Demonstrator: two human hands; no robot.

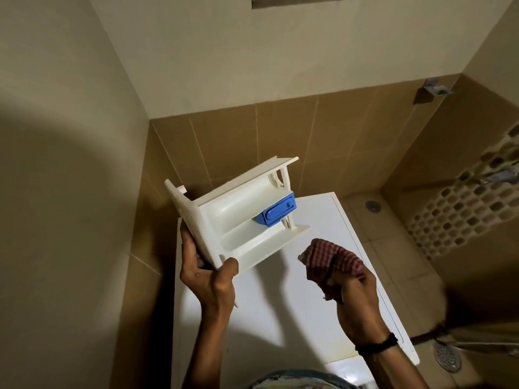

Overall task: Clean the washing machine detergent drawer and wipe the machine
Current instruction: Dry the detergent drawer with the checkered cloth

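Note:
The white detergent drawer is out of the machine and held up in the air, tilted, with its compartments facing me. A blue insert sits in its middle compartment. My left hand grips the drawer's front panel at the lower left, thumb over the near corner. My right hand holds a bunched red-and-white checked cloth just right of and below the drawer, apart from it. Beneath both hands lies the washing machine's white top.
The machine stands in a corner, with a beige wall on the left and brown tiled walls behind. To the right is tiled floor with a round metal drain and a smaller drain. A metal fitting is fixed to the right wall.

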